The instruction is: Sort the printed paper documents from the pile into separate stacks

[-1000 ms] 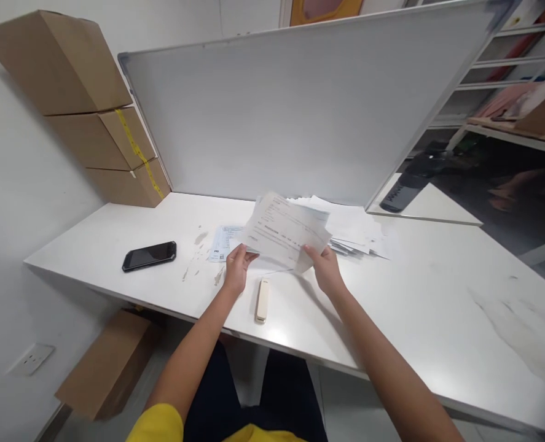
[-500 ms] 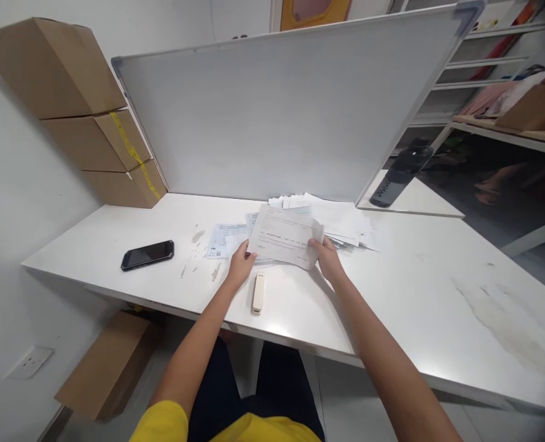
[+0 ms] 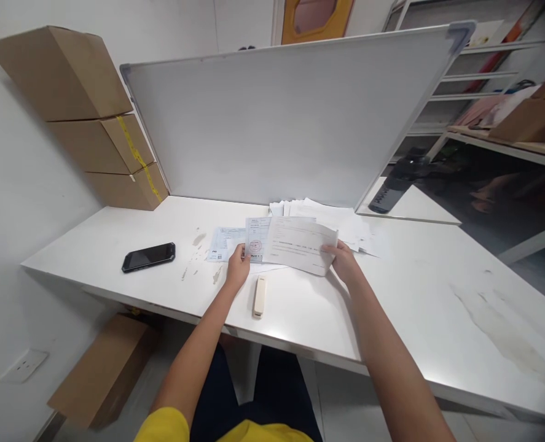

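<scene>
My right hand (image 3: 345, 261) pinches the right edge of a white printed sheet (image 3: 300, 245), which bends a little and is held over the table. At the left, my left hand (image 3: 239, 265) grips the lower left corner of a bluish printed form (image 3: 256, 238) with a red round stamp. The white sheet overlaps the form's right part. Behind and to the left lies another bluish form (image 3: 226, 236). A loose heap of white papers (image 3: 332, 218) spreads behind the right hand. Close in front of the hands lies a cream stapler (image 3: 260, 296).
A black phone (image 3: 148, 257) lies on the left of the white table (image 3: 405, 294). A whiteboard (image 3: 281, 123) stands along the back edge. Stacked cardboard boxes (image 3: 129, 187) fill the back left corner. A dark bottle (image 3: 392, 187) is at the back right.
The white sheet has slid to the right with my right hand, uncovering the stamped bluish form in my left hand. The view has tilted slightly upward.
</scene>
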Tool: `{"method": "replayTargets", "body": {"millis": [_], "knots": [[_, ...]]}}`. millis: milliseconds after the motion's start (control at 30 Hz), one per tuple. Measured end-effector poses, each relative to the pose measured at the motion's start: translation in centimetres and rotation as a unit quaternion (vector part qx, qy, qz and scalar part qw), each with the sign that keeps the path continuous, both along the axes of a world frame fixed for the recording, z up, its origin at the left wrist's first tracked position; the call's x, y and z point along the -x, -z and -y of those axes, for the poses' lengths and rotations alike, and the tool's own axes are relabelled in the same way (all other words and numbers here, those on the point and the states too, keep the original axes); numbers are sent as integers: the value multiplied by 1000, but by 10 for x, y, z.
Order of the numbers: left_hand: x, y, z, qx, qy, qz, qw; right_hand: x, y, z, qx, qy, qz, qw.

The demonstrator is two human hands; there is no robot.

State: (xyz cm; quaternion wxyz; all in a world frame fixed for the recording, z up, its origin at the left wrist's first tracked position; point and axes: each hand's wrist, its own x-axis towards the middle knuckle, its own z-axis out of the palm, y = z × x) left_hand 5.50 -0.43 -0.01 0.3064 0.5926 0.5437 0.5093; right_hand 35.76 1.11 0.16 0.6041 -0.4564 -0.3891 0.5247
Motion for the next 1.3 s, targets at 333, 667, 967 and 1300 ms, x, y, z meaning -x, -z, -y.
{"method": "replayTargets", "body": {"millis": [333, 667, 967, 1300], "knots": [[3, -12, 14, -67, 22, 1, 997, 5, -9, 3, -65, 13, 46, 997], [5, -10, 15, -13, 2, 13, 1000, 17, -9, 8, -97, 42, 67, 992], [-3, -15, 9, 20, 20, 14, 1000, 36, -17, 11, -69, 63, 31, 995], [-5, -11, 13, -1, 50, 20, 999, 59, -4, 12, -119, 48, 44, 991]]}}
